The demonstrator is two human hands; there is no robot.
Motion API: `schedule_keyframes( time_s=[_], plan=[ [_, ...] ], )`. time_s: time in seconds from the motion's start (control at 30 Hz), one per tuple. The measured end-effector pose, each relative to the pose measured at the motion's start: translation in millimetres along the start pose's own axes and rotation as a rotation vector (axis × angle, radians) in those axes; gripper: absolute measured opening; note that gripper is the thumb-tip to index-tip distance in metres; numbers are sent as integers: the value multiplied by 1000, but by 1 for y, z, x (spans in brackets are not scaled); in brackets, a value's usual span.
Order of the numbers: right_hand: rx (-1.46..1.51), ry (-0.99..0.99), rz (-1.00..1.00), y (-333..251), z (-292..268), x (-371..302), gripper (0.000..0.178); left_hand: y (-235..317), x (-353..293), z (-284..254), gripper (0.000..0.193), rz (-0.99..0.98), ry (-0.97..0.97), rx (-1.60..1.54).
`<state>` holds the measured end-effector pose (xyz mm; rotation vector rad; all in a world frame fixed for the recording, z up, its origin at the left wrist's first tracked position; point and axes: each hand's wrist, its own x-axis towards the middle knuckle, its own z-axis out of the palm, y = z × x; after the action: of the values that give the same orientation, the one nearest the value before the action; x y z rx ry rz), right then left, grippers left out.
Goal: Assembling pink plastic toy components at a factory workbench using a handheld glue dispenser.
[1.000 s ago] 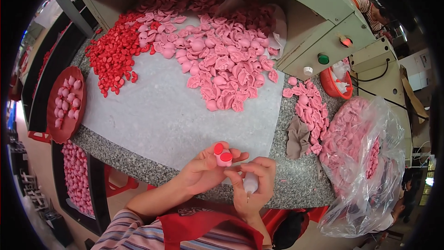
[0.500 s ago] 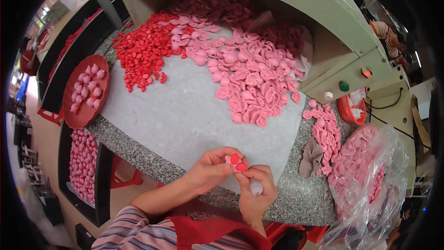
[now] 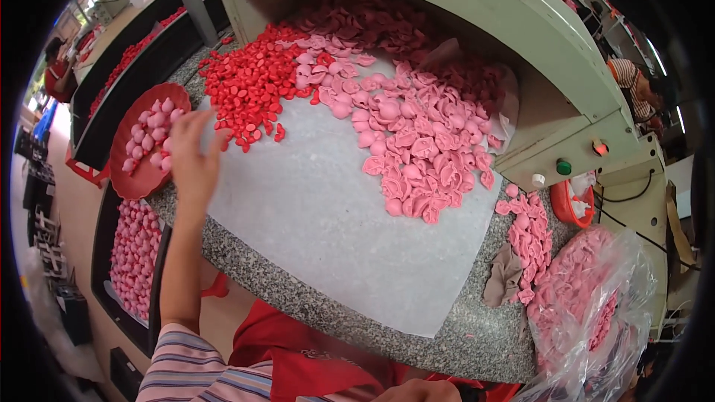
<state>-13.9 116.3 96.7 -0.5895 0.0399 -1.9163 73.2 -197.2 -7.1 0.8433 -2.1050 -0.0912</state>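
Observation:
My left hand [image 3: 195, 160] reaches between the red dish [image 3: 119, 182] and a heap of small red oval pieces [image 3: 249, 82]. Its thumb and fingers are apart, slightly blurred, and I see nothing held in them. Several round pink pieces [image 3: 153, 125] lie in the dish, partly behind the fingers. Only the back of my right hand [image 3: 418, 391] shows at the lower edge, close to the red apron; its fingers are out of sight. A big pile of curled pink soft pieces [image 3: 424, 134] spreads over the white sheet [image 3: 320, 231].
A pale green metal housing [image 3: 521, 45] with knobs arches over the piles. Pink-and-red balls fill a black bin [image 3: 134, 260] below left. On the right are a grey cloth [image 3: 503, 274], a red basket [image 3: 572, 205] and a clear bag [image 3: 588, 305] of pink pieces.
My hands have parted from the pink piece with red ovals they held together. The left moved up and left to the dish; the right dropped back to the lower edge.

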Motion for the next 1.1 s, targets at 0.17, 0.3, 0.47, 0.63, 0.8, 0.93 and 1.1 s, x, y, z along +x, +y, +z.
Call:
schedule_keyframes(
  time_s=[0.17,0.3,0.47,0.63,0.8,0.93,1.1],
  plan=[
    [-229,-241,117,-26,-13,-4,11,44,-22,56,27,95,-209,-254],
    [-298,-256,92,-20,-13,-12,13,34,-19,75,26,72,-259,-184],
    [-371,-533,-267,-8,-32,4,15,29,-11,84,25,68,-330,-71],
    [-473,-51,-113,-30,-18,-30,15,41,-11,74,21,31,-462,-219],
    [-1854,1245,-145,-57,-109,-103,8,63,-30,64,21,194,-648,-494],
    [-2304,1470,-146,-92,-140,-156,23,97,-22,58,22,93,-724,-641],
    [-2244,1523,-209,-93,-139,-156,30,76,8,102,24,64,-480,-536]
  ],
)
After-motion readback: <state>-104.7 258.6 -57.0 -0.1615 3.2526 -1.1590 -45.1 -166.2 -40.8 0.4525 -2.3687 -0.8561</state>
